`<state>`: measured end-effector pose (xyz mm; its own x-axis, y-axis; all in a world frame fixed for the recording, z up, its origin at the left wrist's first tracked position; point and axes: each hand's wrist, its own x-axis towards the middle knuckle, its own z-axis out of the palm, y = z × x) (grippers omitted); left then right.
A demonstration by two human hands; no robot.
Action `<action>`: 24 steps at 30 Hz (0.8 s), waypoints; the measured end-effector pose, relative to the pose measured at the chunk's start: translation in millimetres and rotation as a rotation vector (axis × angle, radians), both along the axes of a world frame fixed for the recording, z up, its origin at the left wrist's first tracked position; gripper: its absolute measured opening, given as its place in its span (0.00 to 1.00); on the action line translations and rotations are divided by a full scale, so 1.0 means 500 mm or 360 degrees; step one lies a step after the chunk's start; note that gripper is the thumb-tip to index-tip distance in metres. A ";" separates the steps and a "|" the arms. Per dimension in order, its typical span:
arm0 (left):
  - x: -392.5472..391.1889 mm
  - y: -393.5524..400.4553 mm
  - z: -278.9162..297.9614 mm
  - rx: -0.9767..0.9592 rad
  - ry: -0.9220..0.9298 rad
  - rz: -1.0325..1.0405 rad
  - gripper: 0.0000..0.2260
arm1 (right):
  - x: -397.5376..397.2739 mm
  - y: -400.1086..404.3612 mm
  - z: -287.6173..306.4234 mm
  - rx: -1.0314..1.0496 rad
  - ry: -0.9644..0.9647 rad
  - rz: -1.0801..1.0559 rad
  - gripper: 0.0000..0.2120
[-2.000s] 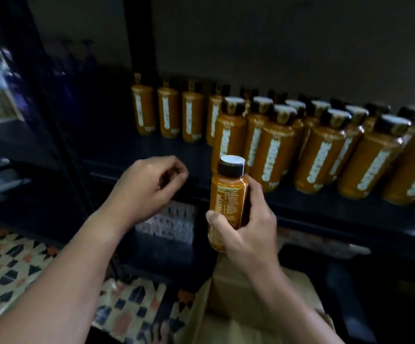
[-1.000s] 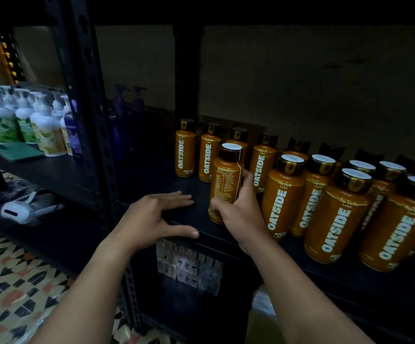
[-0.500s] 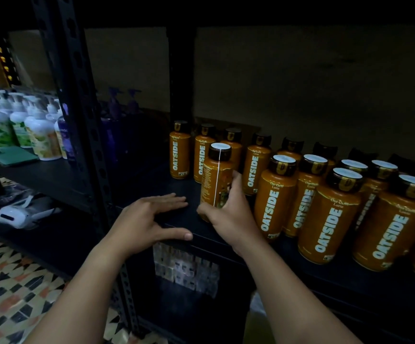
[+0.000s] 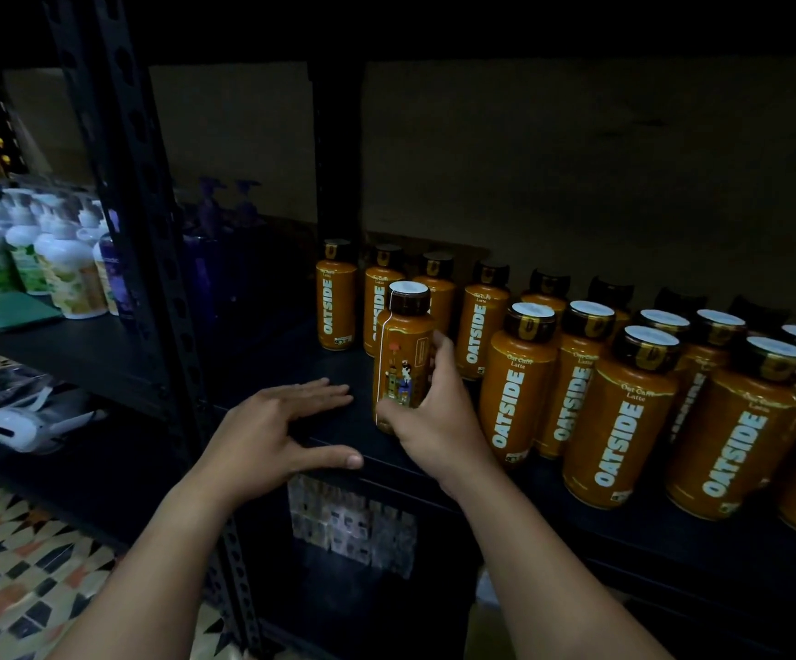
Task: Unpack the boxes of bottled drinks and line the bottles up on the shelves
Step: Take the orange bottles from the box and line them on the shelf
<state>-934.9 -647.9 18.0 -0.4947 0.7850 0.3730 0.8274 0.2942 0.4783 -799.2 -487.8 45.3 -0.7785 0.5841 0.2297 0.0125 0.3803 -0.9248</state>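
Right hand [image 4: 434, 416] grip: fingers and thumb curled round lower body of one orange bottle [image 4: 403, 359]. Bottle upright, base on or just above black shelf [image 4: 291, 354] near front edge; contact not resolvable in the dim light. Picture panel of label turned toward camera; dark cap with white top. Left hand [image 4: 272, 431] grip released: fingers straight and spread, palm down, resting flat on shelf front edge just left of held bottle, thumb along the lip.

Relative to held bottle: back row of orange bottles [image 4: 336, 297] standing behind it, labels reading OATSIDE facing out. Front rows of same bottles [image 4: 619, 412] immediately right, upright, packed close, running toward right frame edge.

Black perforated upright post [image 4: 148, 259] left of held bottle, dividing the racking. Beyond post, further left, adjoining shelf with white pump bottles [image 4: 58, 264] with green-printed labels and a flat green item [image 4: 10, 309]. Dark purple pump bottles [image 4: 215, 231] behind and left, barely lit. Below held bottle, lower shelf with small pale printed boxes [image 4: 353, 526]. Lower left: white device [image 4: 19, 426] on a low shelf; patterned tile floor [image 4: 29, 564]. Plain dull wall [image 4: 577, 159] behind. Room dark overall.
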 end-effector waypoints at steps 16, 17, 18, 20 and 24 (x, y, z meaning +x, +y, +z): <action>0.002 0.000 0.000 0.0019 0.0003 0.0004 0.40 | -0.003 0.002 -0.010 0.0063 -0.0008 -0.0033 0.49; 0.002 0.000 0.000 0.0020 0.0004 0.0005 0.40 | -0.005 0.001 -0.012 0.0075 -0.0015 -0.0056 0.49; 0.002 0.000 0.000 0.0018 0.0004 0.0006 0.39 | -0.006 0.001 -0.013 0.0087 -0.0021 -0.0077 0.50; 0.002 0.001 0.000 0.0011 0.0014 0.0003 0.40 | -0.008 0.000 -0.009 0.0092 -0.0030 -0.0111 0.51; 0.002 0.001 -0.002 0.0014 0.0020 0.0010 0.40 | -0.010 -0.002 -0.005 0.0079 -0.0016 -0.0179 0.52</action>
